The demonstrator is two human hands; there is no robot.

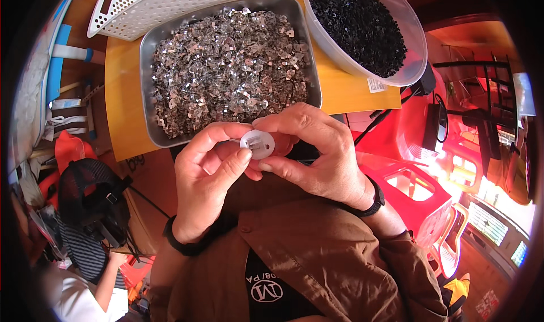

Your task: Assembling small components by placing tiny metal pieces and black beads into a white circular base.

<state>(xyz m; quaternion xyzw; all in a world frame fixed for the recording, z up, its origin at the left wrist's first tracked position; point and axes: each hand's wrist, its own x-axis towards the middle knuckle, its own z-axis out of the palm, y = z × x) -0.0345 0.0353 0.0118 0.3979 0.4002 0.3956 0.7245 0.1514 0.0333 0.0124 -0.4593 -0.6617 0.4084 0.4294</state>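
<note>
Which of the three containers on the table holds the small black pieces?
The round clear plastic tub at the right. The rectangular metal tray holds shiny silver pieces, and the white perforated basket shows no black pieces.

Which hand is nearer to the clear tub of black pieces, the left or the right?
The right hand. It is below the clear tub, toward its left, and holds the small white disc. The left hand is farther left, below the metal tray, also touching the disc.

I see a small white round plastic disc [257, 143] with a slotted centre, face up, held just below the metal tray's near edge.
</note>
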